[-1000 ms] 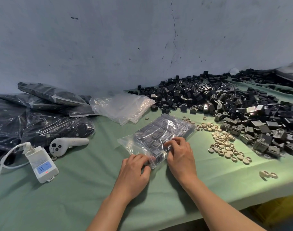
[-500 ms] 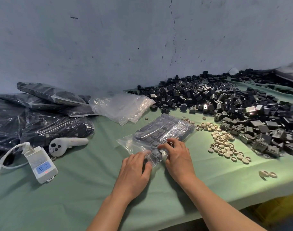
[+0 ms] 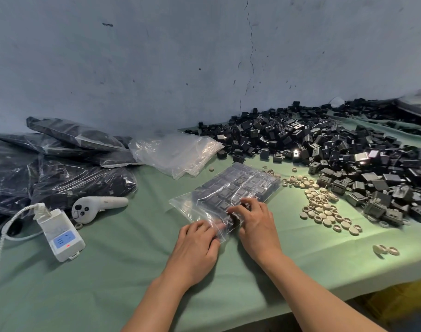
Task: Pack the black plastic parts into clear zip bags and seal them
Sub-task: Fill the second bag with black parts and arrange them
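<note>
On green cloth [image 3: 123,271], zip bag [image 3: 240,188] lies diagonal, mouth near-left; left hand [image 3: 197,248], right hand [image 3: 256,227] pinch it.

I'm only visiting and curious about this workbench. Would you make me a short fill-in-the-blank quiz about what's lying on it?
1. The left hand and the right hand both touch a clear zip bag holding ____ parts.
2. The cloth under everything is ____.
3. The loose pile of parts lies to the bag's ____.
4. The white controller lies to the bag's ____.

Missing words: black, green, right, left.
</note>
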A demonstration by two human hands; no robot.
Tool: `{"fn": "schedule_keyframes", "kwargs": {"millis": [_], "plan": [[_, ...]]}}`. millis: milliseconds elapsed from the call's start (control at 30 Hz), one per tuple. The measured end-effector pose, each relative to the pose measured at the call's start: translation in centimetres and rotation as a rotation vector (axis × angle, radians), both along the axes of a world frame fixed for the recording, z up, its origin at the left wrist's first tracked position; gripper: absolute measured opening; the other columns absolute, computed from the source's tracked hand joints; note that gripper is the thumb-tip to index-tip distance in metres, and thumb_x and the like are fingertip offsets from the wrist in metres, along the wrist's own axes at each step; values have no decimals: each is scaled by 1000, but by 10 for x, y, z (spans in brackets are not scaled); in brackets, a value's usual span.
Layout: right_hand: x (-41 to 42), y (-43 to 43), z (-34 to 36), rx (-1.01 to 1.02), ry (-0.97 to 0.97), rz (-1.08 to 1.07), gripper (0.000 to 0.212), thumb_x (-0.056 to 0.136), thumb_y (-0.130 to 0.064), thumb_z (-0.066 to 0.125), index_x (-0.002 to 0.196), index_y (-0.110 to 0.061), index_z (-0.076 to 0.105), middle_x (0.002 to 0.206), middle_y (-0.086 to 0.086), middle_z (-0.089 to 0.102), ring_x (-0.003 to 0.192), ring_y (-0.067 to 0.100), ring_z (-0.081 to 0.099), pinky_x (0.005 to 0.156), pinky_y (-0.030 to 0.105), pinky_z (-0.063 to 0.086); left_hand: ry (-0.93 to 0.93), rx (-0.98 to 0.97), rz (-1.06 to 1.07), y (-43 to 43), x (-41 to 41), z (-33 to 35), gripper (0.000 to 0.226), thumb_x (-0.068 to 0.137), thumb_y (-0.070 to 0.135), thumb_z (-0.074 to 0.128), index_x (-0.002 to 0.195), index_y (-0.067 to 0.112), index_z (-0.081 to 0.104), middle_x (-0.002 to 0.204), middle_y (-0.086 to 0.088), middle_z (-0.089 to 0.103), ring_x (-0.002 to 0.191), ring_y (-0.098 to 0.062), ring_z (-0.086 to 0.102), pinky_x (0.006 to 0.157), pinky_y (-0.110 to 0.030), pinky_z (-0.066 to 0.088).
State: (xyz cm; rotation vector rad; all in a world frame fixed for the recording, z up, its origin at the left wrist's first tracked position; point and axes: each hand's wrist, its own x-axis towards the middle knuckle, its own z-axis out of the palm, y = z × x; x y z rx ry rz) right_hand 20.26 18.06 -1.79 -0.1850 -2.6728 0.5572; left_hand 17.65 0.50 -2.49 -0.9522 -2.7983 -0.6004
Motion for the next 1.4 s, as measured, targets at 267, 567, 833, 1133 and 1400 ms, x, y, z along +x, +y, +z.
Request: {"fn": "schedule_keyframes", "kwargs": {"millis": [267,567,833,1133,1400], "plan": [[-3,2,-6,-167,114,-229,43,85,0,52,120,-23,61,118,0,53,109,18,45,98,30,40,43,-180,31,4,0,-1,57,94,42,16,150,44,24,134,6,44,129,-15,30,112,-35,19],[-4,1,-6,-178,106,-198,32,90,-3,51,116,-19,62,117,1,53,106,18,44,96,29,40,-7,-287,18,9,-11,3,61,91,46,15,153,45,17,142,-4,38,133,-19,22,110,-40,16],[-6,3,-6,-199,109,-195,26,95,-8,51,116,-18,63,116,0,52,106,17,45,91,27,41,-136,269,39,3,-9,2,56,86,55,17,118,45,63,103,24,59,112,-5,51,98,-27,31],[-7,9,-3,-455,171,-271,43,90,0,42,118,-27,61,122,-3,51,114,17,45,91,27,40,-228,807,264,-8,-10,7,50,90,55,44,56,21,60,54,-1,60,51,-13,52,57,-22,42],[2,149,13,-7,-80,-911,61,95,-33,54,150,-21,32,165,20,11,153,39,-1,120,60,-5,-248,1033,478,-8,-22,3,59,100,42,42,46,19,50,39,3,41,37,-11,33,39,-23,29]]}}
